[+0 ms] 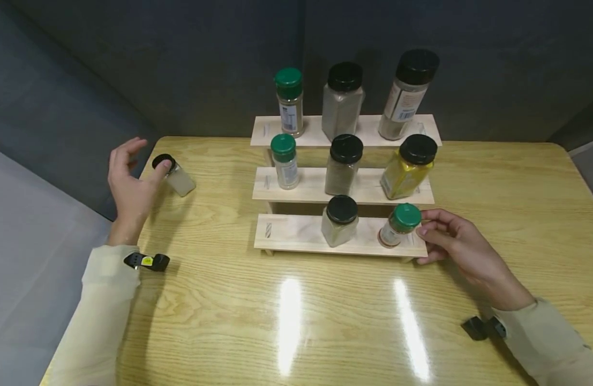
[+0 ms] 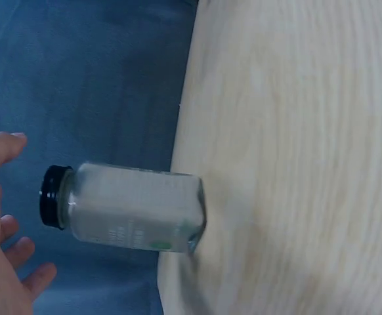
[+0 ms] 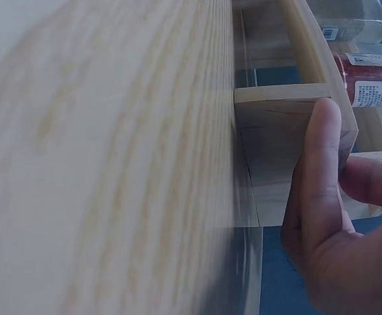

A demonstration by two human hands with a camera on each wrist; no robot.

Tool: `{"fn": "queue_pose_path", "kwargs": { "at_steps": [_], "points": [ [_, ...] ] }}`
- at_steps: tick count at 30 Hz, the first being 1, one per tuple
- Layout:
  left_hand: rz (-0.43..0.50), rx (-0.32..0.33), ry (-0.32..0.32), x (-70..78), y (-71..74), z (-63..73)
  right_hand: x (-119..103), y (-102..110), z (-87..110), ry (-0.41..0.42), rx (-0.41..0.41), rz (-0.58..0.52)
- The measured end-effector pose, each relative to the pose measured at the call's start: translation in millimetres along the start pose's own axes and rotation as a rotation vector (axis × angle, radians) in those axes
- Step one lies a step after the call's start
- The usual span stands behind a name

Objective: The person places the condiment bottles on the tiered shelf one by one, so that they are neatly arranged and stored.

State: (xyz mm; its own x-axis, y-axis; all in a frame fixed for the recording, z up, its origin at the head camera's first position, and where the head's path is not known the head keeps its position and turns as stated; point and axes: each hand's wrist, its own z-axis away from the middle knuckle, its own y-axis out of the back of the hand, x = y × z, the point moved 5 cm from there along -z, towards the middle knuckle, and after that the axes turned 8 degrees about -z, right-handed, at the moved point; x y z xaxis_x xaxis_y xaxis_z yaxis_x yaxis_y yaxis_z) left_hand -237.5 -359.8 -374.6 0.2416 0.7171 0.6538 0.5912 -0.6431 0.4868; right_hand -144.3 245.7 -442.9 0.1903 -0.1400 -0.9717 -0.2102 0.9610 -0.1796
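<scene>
At the table's far left stands a clear spice jar [image 1: 180, 182] with a black lid and pale contents. My left hand [image 1: 132, 187] is beside its lid, fingers spread; a gap between fingers and jar [image 2: 135, 209] shows in the left wrist view. A three-step wooden spice rack [image 1: 296, 231] stands in the middle. My right hand [image 1: 462, 246] pinches the right end of its lowest step, thumb above and fingers against the underside. Close to that thumb is a small green-lidded jar [image 1: 392, 234]. A black-lidded jar [image 1: 339, 230] shares the lowest step.
On the middle step are a green-lidded jar [image 1: 287, 171], a black-lidded jar [image 1: 340, 174] and a yellow jar [image 1: 402, 177]. The top step holds a green-lidded jar [image 1: 290, 115] and two taller black-lidded ones. Dark cloth [image 1: 204, 64] hangs behind the table [image 1: 219, 321].
</scene>
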Motion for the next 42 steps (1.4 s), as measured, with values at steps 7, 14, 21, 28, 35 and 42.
{"fn": "queue_pose_path", "kwargs": {
  "at_steps": [7, 14, 21, 28, 35, 42],
  "points": [
    [-0.013, -0.059, 0.055, -9.1, -4.9, 6.8, 1, 0, 0.0, -0.001, -0.001, 0.002],
    [-0.051, -0.088, 0.064, -13.7, -10.9, 11.1, 1, -1, 0.0, 0.007, -0.002, 0.001],
    [-0.034, -0.077, 0.052, -17.3, -14.4, 12.9, 1, -1, -0.6, -0.001, 0.002, 0.0],
    [-0.02, -0.052, 0.018, -18.9, -17.4, 13.3, 1, 0, -0.6, 0.003, 0.002, -0.007],
    [0.005, -0.061, 0.01, -16.7, -15.0, 13.6, 1, -1, -0.3, -0.007, 0.007, 0.008],
    [0.009, -0.061, -0.02, -3.3, -10.8, 20.1, 0, -3, -0.7, 0.001, -0.005, 0.009]
  ]
}}
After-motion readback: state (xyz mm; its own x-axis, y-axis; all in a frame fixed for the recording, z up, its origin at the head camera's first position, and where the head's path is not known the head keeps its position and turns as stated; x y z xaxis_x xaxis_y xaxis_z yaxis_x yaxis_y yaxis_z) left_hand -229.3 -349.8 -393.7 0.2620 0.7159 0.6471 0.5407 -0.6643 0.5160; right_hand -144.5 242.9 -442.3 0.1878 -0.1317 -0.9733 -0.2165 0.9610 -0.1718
